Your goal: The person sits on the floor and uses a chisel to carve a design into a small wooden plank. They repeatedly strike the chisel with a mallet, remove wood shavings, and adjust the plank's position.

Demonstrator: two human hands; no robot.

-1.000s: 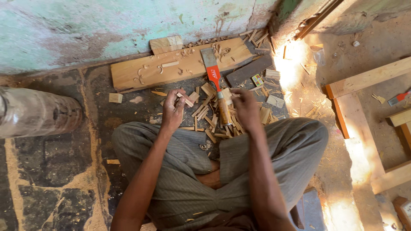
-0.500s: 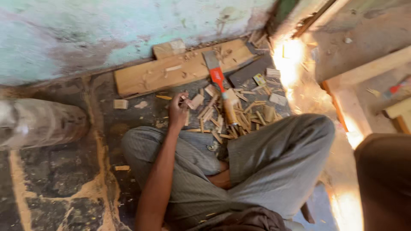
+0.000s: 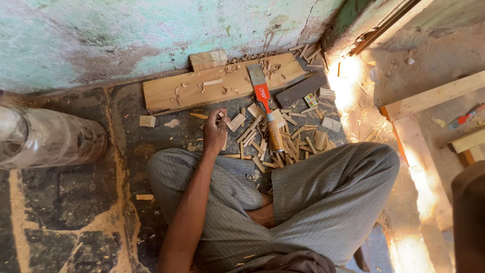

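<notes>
I sit cross-legged on a stone floor facing a wall. My left hand (image 3: 214,132) reaches forward over my knee, fingers curled around a small wood sliver (image 3: 221,115). Just to its right lies a heap of short wood slivers (image 3: 295,144). Among them rests a chisel (image 3: 266,108) with a wide steel blade, a red band and a wooden handle, untouched. Its blade lies on a long pale plank (image 3: 202,91) strewn with curled shavings, set along the wall. My right hand is out of view.
A small wood block (image 3: 208,59) leans on the wall above the plank. A dark flat slab (image 3: 303,88) lies beside the chisel. A shiny cylinder (image 3: 45,141) lies at left. Wooden frame pieces (image 3: 429,98) lie at right. A dark blurred shape (image 3: 470,217) fills the right edge.
My right hand, which was on the chisel handle a second ago, has left it and gone out of view. The chisel stays on the floor. My left hand remains by the slivers.
</notes>
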